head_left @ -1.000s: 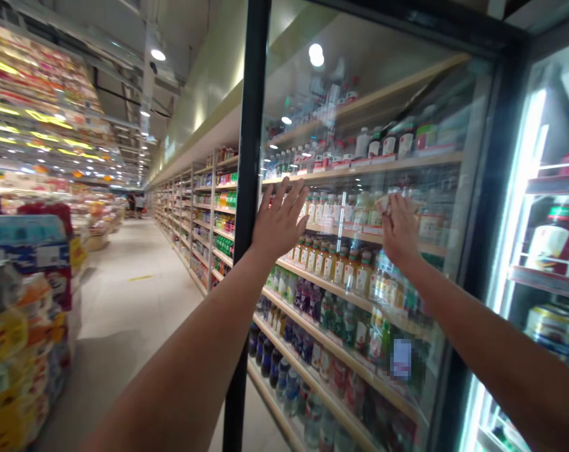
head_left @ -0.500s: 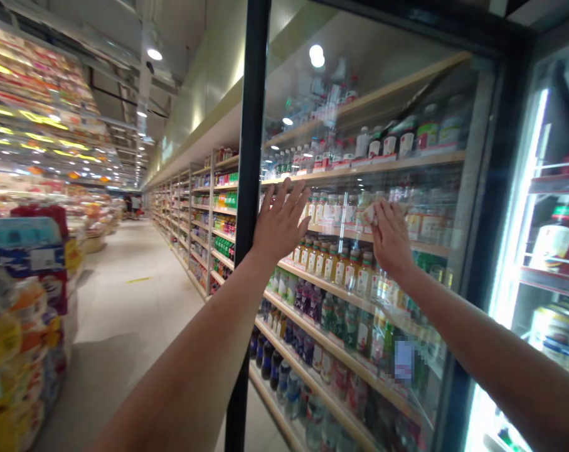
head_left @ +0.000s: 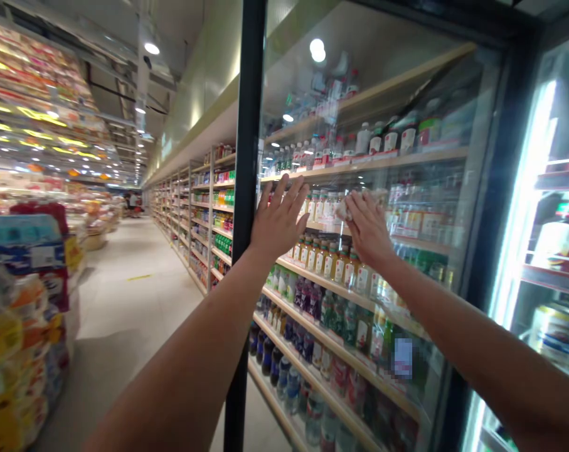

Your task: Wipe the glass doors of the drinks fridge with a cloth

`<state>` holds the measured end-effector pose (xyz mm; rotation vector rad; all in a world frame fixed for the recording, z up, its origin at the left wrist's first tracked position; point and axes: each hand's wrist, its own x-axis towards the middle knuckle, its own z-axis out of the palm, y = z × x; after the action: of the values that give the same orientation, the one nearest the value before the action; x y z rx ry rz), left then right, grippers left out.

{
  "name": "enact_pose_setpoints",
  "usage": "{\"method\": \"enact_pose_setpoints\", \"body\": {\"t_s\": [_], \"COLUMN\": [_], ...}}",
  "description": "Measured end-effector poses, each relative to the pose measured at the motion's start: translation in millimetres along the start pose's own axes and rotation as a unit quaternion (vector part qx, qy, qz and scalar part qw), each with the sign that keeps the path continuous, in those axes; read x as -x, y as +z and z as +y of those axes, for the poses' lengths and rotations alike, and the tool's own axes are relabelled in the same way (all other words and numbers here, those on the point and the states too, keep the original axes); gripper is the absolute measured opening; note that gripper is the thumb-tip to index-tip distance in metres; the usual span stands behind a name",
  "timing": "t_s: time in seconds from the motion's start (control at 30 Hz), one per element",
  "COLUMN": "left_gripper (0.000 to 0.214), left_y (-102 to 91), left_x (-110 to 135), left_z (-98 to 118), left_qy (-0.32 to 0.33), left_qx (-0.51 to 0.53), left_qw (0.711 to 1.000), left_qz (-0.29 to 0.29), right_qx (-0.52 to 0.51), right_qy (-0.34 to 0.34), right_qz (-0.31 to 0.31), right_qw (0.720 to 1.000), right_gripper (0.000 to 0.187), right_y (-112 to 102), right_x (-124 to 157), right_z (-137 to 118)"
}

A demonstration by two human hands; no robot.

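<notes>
An open glass cooler door with a dark frame stands in front of me. Against its left part, near the frame's upright, my left hand lies flat with the fingers spread, holding nothing. My right hand presses a pale crumpled cloth to the middle of the pane. Most of that cloth is hidden under the fingers and palm. Through the glass I see shelves of drink bottles, partly mixed with reflections.
On the right is the lit cooler interior with bottles and cans. Long drink shelves run into the distance beside the tiled aisle floor. Stacked packaged goods stand at the left. Far down the aisle a person is visible.
My right hand has slid left across the glass with the cloth, closer to my left hand. The left hand stays in nearly the same place on the door.
</notes>
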<state>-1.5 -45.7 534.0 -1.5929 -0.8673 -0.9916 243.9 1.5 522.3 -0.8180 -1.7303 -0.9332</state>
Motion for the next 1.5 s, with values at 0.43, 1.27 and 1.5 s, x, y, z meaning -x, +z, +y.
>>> {"method": "enact_pose_setpoints", "body": {"t_s": [0.43, 1.27, 1.5], "left_gripper": [0.056, 0.056, 0.062], "left_y": [-2.0, -6.7, -4.7], "left_x": [-0.2, 0.0, 2.7], "left_z": [1.1, 0.8, -7.6], "left_qy": [0.007, 0.014, 0.084], "left_qx": [-0.026, -0.010, -0.020], "left_qw": [1.000, 1.000, 0.996], "left_qz": [0.003, 0.009, -0.033], "right_qx": [0.012, -0.004, -0.178], "right_qy": [0.031, 0.024, -0.038], "right_qz": [0.025, 0.018, -0.009], "right_qw": [0.999, 1.000, 0.983], "right_gripper": [0.055, 0.059, 0.064], "right_y": [-14.7, 4.8, 29.4], "right_x": [-51.1, -14.9, 26.9], "right_z": [50.3, -31.8, -90.1]}}
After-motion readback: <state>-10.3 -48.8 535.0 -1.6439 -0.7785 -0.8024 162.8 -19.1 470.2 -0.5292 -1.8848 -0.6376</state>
